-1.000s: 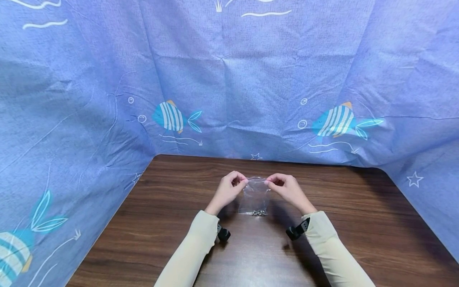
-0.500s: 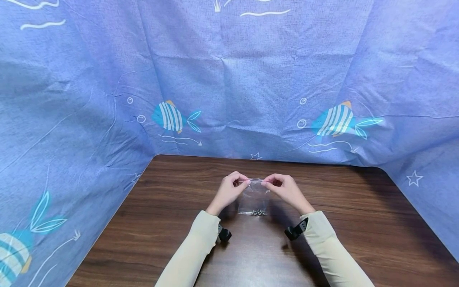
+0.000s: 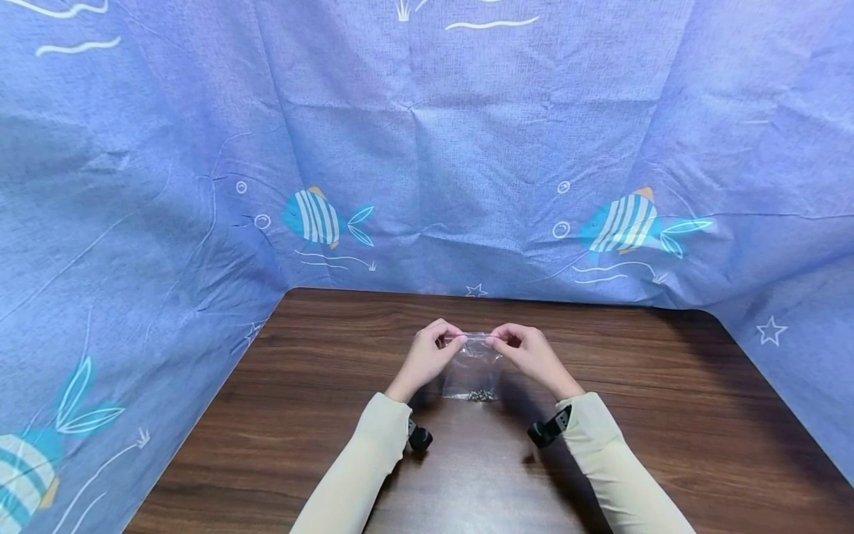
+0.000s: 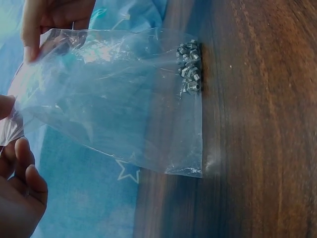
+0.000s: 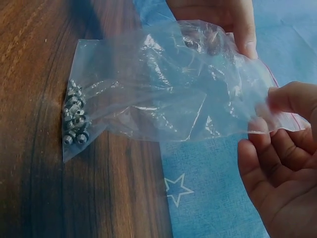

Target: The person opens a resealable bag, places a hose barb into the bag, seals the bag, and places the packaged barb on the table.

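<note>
A clear zip-lock bag stands upright, its bottom edge at the tabletop. Small shiny metal fittings lie heaped in its lower corner, on the right-hand side in the head view. My left hand pinches the left part of the bag's top edge between thumb and fingers. Opposite it, my right hand pinches the right part of the same edge. The right wrist view shows the bag's pink seal line by the right thumb, and the several fittings inside the film.
A dark wood-grain table carries the bag. Blue cloth printed with fish hangs behind the table and at both sides. Black wrist cameras sit under both cuffs.
Both hands have moved slightly toward each other along the bag's top edge, mostly in the first half second. The mouth looks flatter now. The fittings stay in the bottom corner.
</note>
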`<state>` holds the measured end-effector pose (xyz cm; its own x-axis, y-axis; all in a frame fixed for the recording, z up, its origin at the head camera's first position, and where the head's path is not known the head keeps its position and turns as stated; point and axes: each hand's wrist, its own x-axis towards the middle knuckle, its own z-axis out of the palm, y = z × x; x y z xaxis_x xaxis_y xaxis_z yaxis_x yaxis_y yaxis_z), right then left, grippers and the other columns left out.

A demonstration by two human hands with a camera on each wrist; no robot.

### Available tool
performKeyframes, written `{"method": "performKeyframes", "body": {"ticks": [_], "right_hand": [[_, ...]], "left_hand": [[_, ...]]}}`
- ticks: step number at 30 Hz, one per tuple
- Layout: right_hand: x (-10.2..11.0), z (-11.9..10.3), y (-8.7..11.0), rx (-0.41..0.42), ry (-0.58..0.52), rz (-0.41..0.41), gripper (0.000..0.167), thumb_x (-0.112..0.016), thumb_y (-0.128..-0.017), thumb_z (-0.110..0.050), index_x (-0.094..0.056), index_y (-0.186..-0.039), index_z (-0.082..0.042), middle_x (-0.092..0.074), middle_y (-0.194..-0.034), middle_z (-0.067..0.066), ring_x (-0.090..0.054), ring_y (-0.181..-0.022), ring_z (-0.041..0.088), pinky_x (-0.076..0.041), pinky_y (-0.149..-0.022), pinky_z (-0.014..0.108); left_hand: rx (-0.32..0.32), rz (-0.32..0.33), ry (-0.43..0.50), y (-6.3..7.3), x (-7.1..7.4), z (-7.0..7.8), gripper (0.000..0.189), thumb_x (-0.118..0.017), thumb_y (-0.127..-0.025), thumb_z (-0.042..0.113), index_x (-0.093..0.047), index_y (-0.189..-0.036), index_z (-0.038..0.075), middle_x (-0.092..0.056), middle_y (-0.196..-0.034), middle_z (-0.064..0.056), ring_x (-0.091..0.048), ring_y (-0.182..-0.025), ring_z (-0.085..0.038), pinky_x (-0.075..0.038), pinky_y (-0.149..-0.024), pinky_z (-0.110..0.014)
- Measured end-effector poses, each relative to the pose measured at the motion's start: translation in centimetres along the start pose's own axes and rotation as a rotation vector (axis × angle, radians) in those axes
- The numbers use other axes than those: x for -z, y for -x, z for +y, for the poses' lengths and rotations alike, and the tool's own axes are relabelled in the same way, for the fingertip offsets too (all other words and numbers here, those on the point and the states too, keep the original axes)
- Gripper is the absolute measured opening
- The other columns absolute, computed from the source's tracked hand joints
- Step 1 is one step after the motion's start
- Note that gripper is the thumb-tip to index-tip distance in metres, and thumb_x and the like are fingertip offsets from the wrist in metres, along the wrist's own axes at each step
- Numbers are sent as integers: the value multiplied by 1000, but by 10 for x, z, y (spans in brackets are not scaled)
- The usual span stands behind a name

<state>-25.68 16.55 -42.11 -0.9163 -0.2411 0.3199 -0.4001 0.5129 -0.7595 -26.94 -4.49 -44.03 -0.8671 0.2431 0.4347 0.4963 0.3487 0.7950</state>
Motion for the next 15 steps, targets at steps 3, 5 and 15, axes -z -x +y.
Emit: {"method": "performKeyframes", "body": {"ticks": [3, 5, 15], "right_hand": [[0, 0, 0, -11, -12, -12, 12, -69, -88, -19, -70, -89, -6, -62, -73, -1, -50, -63, 5, -42, -58, 21], [0, 0, 0, -14, -21, -21, 12, -69, -88, -18, -71, -90, -6, -63, -74, 0, -51, -64, 5, -42, -59, 21], [-1, -1, -2, -21, -39, -55, 13, -70, -87, -18, -71, -91, -6, -64, -77, 1, -52, -66, 6, -44, -60, 21]], "left_hand": [[13, -5, 16, 0, -1, -1, 10, -66, -90, 13, -71, -92, 5, -62, -83, -7, -47, -68, -6, -39, -62, -18], [19, -11, 30, 0, -1, -1, 9, -65, -90, 12, -71, -93, 5, -63, -86, -7, -49, -69, -6, -41, -63, -18], [30, -30, 43, -1, -3, -1, 9, -69, -87, 13, -69, -92, 5, -65, -89, -9, -53, -73, -6, -44, -66, -19]]}}
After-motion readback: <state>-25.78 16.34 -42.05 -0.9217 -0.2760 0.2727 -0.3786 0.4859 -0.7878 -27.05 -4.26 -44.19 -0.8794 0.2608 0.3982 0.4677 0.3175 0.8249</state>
